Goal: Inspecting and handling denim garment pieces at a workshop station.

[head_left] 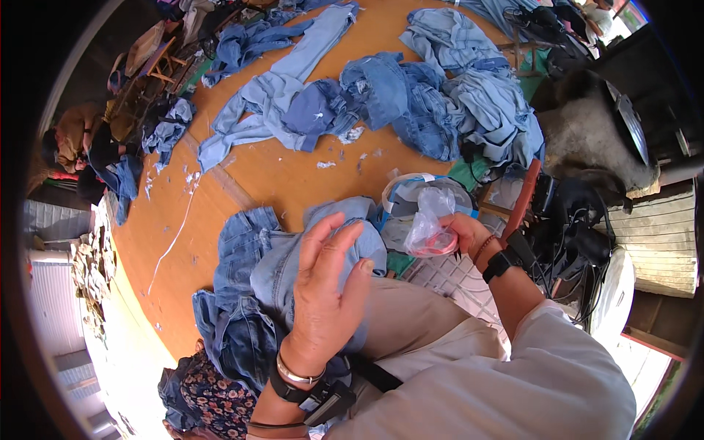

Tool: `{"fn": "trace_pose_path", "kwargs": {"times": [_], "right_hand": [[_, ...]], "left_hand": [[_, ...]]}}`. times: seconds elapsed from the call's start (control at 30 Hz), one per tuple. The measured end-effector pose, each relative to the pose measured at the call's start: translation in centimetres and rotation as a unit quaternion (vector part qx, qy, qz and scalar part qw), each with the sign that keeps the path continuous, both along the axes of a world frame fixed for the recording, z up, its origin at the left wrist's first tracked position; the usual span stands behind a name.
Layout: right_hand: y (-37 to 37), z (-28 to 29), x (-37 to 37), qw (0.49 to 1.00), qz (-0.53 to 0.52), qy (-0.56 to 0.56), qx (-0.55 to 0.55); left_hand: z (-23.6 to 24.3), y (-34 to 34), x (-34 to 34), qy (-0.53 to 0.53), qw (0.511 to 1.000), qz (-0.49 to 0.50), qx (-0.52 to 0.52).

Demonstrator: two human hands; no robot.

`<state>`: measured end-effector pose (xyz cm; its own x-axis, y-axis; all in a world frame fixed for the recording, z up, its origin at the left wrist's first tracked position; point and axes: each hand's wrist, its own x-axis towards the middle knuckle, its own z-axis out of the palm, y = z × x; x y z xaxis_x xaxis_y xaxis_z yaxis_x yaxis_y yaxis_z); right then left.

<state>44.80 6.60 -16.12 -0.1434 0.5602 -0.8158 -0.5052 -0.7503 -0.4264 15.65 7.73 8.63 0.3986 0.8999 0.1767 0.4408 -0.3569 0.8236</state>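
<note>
My left hand [323, 308] is raised over the denim in my lap, fingers apart, nothing held. To its right, my right hand [466, 233] grips a crumpled clear plastic bag [431, 213]. Something round and pinkish-red [438, 243] shows at the bag's lower end, partly covered by the plastic and my fingers; its kind is unclear. Just behind the bag is a clear pouch or container with blue trim [396, 199]. Light blue denim [286, 273] and darker jeans [238, 330] are bunched across my lap, beside and beneath my left hand.
Several jeans [381, 92] lie heaped over the orange-brown surface [176, 260], with thread scraps [326, 165] among them. A red-brown chair arm [522, 202] and black cables [576, 227] stand close at my right. Another person [77, 136] sits at the far left with denim.
</note>
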Motion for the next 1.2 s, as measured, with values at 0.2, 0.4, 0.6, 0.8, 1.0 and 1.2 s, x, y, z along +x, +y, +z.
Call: {"fn": "trace_pose_path", "kwargs": {"times": [0.2, 0.4, 0.6, 0.8, 1.0, 1.2], "right_hand": [[5.3, -6.4, 0.7, 0.990, 0.061, -0.124, -0.017], [8.2, -12.7, -2.2, 0.964, 0.129, -0.231, 0.008], [6.9, -20.3, -1.7, 0.927, 0.169, -0.318, 0.104], [7.8, -6.8, -1.8, 0.986, 0.023, -0.163, -0.030], [5.5, 9.3, -8.1, 0.969, 0.006, -0.147, 0.197], [4.4, 18.6, -14.5, 0.844, 0.240, -0.179, 0.445]], "left_hand": [[1.6, -0.9, -3.4, 0.029, 0.998, 0.056, -0.030], [1.2, -0.7, -5.6, 0.088, 0.991, 0.092, -0.043], [1.2, -0.7, -7.3, 0.151, 0.983, 0.103, -0.035], [2.6, -3.3, -10.4, 0.205, 0.955, 0.212, 0.046], [4.0, -9.4, -14.8, 0.233, 0.871, 0.424, 0.087], [-3.4, -17.3, -19.3, 0.264, 0.821, 0.504, 0.047]]}}
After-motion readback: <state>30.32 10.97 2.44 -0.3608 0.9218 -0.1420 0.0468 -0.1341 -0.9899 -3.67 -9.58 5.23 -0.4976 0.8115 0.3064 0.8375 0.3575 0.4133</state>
